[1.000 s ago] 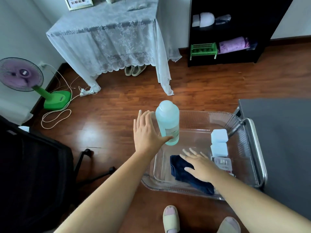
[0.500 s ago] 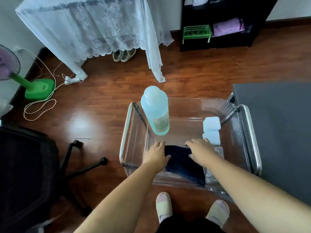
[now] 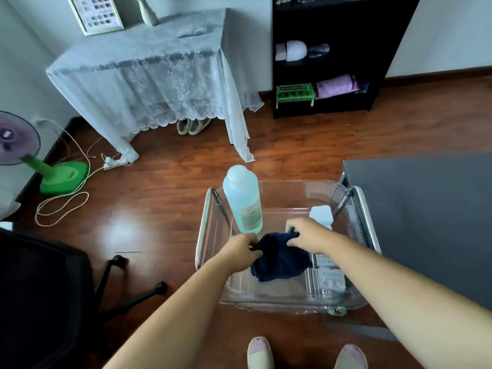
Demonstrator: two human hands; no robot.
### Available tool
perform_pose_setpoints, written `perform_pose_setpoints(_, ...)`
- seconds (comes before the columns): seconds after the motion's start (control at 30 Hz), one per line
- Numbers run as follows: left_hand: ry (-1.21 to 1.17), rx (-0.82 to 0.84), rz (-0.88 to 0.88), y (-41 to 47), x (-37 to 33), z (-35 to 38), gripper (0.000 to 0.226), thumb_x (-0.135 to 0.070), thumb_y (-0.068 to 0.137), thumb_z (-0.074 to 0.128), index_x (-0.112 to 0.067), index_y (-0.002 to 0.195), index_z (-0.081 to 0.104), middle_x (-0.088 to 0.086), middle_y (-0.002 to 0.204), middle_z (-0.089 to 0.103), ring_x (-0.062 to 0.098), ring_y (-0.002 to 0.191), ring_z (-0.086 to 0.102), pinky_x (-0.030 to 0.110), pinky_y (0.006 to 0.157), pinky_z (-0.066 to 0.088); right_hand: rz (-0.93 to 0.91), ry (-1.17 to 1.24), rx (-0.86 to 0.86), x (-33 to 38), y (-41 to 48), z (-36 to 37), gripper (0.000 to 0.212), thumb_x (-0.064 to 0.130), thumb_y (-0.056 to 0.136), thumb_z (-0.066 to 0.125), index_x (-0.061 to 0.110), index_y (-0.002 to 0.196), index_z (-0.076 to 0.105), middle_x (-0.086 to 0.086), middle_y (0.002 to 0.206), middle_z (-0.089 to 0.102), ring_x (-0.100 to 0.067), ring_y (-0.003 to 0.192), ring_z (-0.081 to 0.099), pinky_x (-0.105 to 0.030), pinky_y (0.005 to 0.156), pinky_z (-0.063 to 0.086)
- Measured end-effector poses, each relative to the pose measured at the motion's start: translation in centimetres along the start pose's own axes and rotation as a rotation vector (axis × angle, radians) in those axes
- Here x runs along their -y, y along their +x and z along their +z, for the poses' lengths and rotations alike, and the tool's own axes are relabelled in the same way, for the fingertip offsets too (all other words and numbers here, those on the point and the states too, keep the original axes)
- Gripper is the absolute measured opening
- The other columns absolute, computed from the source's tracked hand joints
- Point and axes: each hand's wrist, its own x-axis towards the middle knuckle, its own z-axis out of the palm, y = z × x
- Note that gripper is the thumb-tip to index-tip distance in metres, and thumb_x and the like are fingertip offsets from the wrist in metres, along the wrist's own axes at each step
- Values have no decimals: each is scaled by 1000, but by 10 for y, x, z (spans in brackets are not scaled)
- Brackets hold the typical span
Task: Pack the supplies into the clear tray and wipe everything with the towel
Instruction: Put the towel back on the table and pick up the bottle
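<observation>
A clear plastic tray (image 3: 290,302) sits on a metal-railed cart. Inside it a dark blue towel (image 3: 282,259) is bunched up and raised off the tray floor. My left hand (image 3: 239,251) pinches its left edge and my right hand (image 3: 308,233) pinches its top right edge. A tall pale blue bottle (image 3: 243,201) stands upright in the tray's far left corner, just beyond my left hand. A white block (image 3: 320,214) shows at the far right, partly hidden by my right hand. A small clear box (image 3: 330,272) lies along the right side under my right forearm.
A grey surface (image 3: 426,222) adjoins the cart on the right. A black office chair (image 3: 45,294) stands at the left. Farther off are a green fan (image 3: 53,174) with loose cable, a lace-covered table (image 3: 149,81) and a black shelf (image 3: 324,57). My slippered feet (image 3: 261,352) are below the tray.
Both hands, flat on the towel half a second ago, have closed on its edges and lifted it into a bunch. One second ago my left hand was up beside the bottle.
</observation>
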Motion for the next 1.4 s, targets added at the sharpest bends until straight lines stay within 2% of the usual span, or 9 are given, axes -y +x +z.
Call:
perform_pose_setpoints(0.1, -5, -64, 92, -18, -25, -34, 7, -20, 88, 56, -16, 85, 52, 6, 91, 60, 23, 84, 53, 30, 69, 39, -13, 38, -135, 14, -22, -36, 19, 18, 84, 66, 22, 73, 51, 2, 73, 55, -16, 66, 51, -28, 54, 38)
perform_pose_setpoints(0.2, -27, -133, 154, -27, -55, -59, 9, -20, 91, 54, -11, 92, 53, 9, 92, 64, 25, 83, 56, 31, 68, 42, -8, 70, -270, 20, -48, -71, 20, 18, 85, 64, 27, 71, 52, 7, 70, 56, -13, 66, 51, -27, 57, 37)
perform_pose_setpoints(0.4, -26, -251, 418, -33, -145, -85, 17, -20, 91, 52, -28, 77, 45, -9, 73, 54, 16, 72, 52, 24, 56, 37, 21, 151, -504, -3, -121, -141, 18, 16, 84, 64, 29, 73, 56, 7, 77, 64, -9, 68, 57, -22, 52, 38)
perform_pose_setpoints(0.63, 12, -139, 701, -36, -257, -42, 9, -17, 91, 55, -19, 95, 62, -2, 80, 63, 17, 76, 56, 25, 67, 40, 200, 238, -719, -80, -219, -171, 15, 19, 86, 65, 30, 79, 60, 10, 87, 67, -9, 84, 60, -26, 64, 40)
perform_pose_setpoints(0.77, 22, 42, 732, -34, -294, -3, 15, -17, 92, 55, -14, 102, 66, 1, 87, 66, 17, 81, 59, 23, 69, 41, 306, 239, -660, -122, -259, -174, 8, 17, 85, 67, 25, 84, 65, 3, 88, 71, -14, 82, 64, -26, 65, 44)
perform_pose_setpoints(0.97, 89, 370, 564, -14, -291, 56, 22, -16, 90, 57, 3, 98, 65, 18, 99, 67, 32, 96, 64, 39, 83, 54, 464, 178, -252, -164, -272, -168, 7, 18, 84, 68, 18, 92, 69, -8, 103, 72, -21, 78, 59, -32, 67, 45)
perform_pose_setpoints(1.07, 285, 263, 561, 2, -279, 76, 25, -23, 89, 58, -1, 98, 65, 14, 98, 65, 25, 88, 59, 30, 75, 46, 470, 139, -202, -176, -249, -155, 10, 18, 85, 67, 21, 95, 68, -6, 109, 69, -24, 86, 61, -34, 72, 46)
perform_pose_setpoints(1.2, 418, 90, 524, 18, -262, 90, 24, -25, 89, 56, -12, 109, 61, 12, 110, 66, 30, 98, 61, 33, 78, 46, 430, 130, -360, -188, -212, -132, 15, 15, 87, 65, 20, 101, 69, 0, 114, 65, -20, 106, 59, -30, 86, 42)
perform_pose_setpoints(1.4, 303, -52, 558, 30, -241, 78, 34, -23, 87, 59, -17, 121, 56, 4, 124, 60, 23, 112, 56, 31, 91, 45, 351, 112, -499, -187, -185, -134, 24, 13, 86, 67, 17, 110, 67, -3, 119, 65, -19, 105, 59, -28, 90, 43)
